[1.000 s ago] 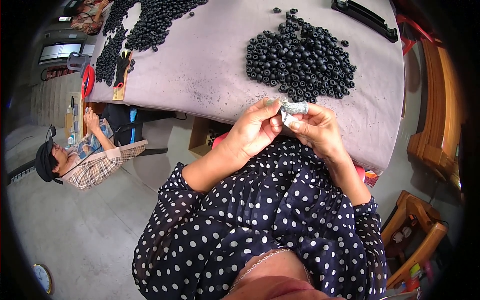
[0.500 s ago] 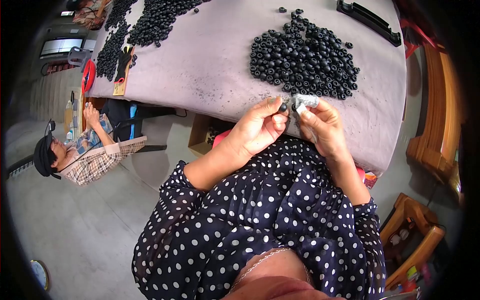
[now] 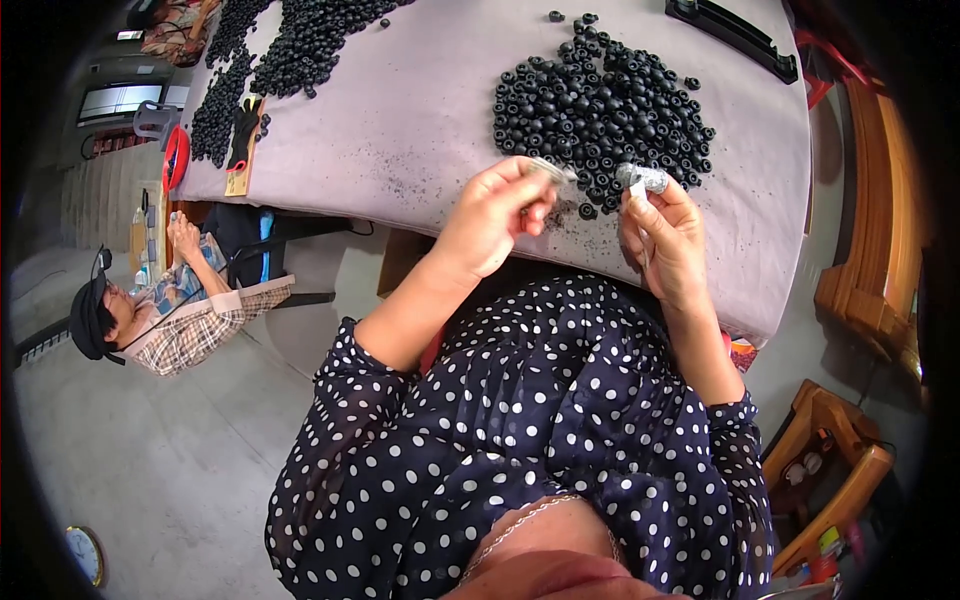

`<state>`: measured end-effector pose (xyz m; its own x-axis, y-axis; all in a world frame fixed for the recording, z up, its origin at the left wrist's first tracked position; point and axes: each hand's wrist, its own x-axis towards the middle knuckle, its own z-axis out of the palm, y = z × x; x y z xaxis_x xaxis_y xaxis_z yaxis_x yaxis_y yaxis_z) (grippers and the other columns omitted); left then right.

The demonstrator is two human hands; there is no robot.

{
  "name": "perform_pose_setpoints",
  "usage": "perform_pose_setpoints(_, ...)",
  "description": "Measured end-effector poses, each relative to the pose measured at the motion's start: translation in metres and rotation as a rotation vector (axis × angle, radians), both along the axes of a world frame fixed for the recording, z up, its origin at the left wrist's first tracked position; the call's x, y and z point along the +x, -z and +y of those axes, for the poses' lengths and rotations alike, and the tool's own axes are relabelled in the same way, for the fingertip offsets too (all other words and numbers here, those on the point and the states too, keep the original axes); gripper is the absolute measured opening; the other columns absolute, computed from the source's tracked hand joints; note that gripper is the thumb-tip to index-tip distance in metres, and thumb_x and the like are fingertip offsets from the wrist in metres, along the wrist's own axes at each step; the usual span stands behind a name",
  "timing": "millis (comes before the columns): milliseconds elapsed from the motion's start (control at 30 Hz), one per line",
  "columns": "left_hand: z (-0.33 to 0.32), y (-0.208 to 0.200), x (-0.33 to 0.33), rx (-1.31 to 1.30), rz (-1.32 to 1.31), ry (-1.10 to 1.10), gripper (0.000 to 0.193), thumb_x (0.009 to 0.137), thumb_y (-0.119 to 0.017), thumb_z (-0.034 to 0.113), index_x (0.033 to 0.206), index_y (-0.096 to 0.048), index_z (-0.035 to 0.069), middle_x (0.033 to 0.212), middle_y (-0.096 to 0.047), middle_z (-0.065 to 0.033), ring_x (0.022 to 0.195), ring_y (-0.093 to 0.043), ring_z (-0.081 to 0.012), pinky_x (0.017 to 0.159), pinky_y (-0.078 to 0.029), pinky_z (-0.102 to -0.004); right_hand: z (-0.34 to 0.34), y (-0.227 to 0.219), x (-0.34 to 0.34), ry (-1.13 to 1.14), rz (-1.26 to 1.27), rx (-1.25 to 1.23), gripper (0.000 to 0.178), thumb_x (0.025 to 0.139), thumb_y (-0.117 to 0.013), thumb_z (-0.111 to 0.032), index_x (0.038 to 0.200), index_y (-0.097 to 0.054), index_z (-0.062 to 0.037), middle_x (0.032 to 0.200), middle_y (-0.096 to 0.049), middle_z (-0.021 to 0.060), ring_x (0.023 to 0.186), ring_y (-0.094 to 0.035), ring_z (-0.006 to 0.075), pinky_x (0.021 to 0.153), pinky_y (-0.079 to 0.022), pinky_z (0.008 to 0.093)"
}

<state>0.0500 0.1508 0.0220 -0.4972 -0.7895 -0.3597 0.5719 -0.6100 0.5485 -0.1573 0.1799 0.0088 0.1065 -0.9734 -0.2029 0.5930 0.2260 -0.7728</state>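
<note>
My left hand point(image 3: 492, 215) is held above the table's near edge, its fingers curled and pinched together. A pale wrapping around a fingertip point(image 3: 552, 172) is smeared by motion, and whatever the pinch holds cannot be made out. To its right, my right hand point(image 3: 668, 240) is closed on a thin whitish strip point(image 3: 641, 200) that runs down across the fingers. Silvery-white tape point(image 3: 645, 179) covers its index finger. Just beyond both hands lies a heap of small round black parts point(image 3: 600, 110), many with a hole in one side. One black part point(image 3: 587, 211) lies between the hands.
The table point(image 3: 400, 140) has a pale mauve cloth with black crumbs. More black parts point(image 3: 300, 50) lie far left, near a black glove point(image 3: 243, 135). A black tray-like bar point(image 3: 735, 38) lies far right. Another person point(image 3: 190, 300) sits at left; wooden furniture point(image 3: 870, 240) stands at right.
My hands have moved apart, the left one to the left and upward, the right one slightly right. The black ball in my left fingertips no longer shows there.
</note>
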Motion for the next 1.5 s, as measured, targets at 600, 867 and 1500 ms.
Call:
perform_pose_setpoints(600, 0.011, 0.003, -0.026, -1.225, -1.388, 0.272, 0.02, 0.079, -0.063, 0.013, 0.091, -0.052, 0.001, 0.08, -0.059, -0.0098, 0.071, -0.061, -0.0235, 0.061, -0.048, -0.0325, 0.004, -0.003, 0.003, -0.066, 0.171, 0.003, 0.021, 0.083, -0.061, -0.007, 0.103, -0.056, -0.0025, 0.076, -0.057, -0.0016, 0.049, -0.043, 0.0011, 0.041, -0.03, 0.0139)
perform_pose_setpoints(867, -0.001, 0.004, -0.007, 0.013, -0.211, 0.116, 0.007, 0.087, -0.055, 0.011, 0.092, -0.054, 0.006, 0.073, -0.052, 0.0001, 0.056, -0.042, -0.0058, 0.049, -0.037, -0.0165, 0.009, -0.004, 0.009, -0.152, 0.273, -0.082, 0.025, 0.082, -0.062, -0.003, 0.107, -0.056, -0.0015, 0.087, -0.059, -0.0017, 0.074, -0.052, 0.0037, 0.064, -0.043, 0.017)
perform_pose_setpoints(1500, 0.014, 0.003, -0.018, 0.223, 0.056, -0.015, 0.015, 0.087, -0.057, 0.017, 0.098, -0.055, 0.007, 0.08, -0.058, -0.0002, 0.066, -0.053, -0.0064, 0.056, -0.046, -0.0196, 0.012, -0.016, 0.012, -0.264, 0.335, -0.191, 0.036, 0.078, -0.065, -0.002, 0.111, -0.05, -0.0013, 0.085, -0.055, -0.0006, 0.079, -0.053, 0.0059, 0.071, -0.045, 0.0198)
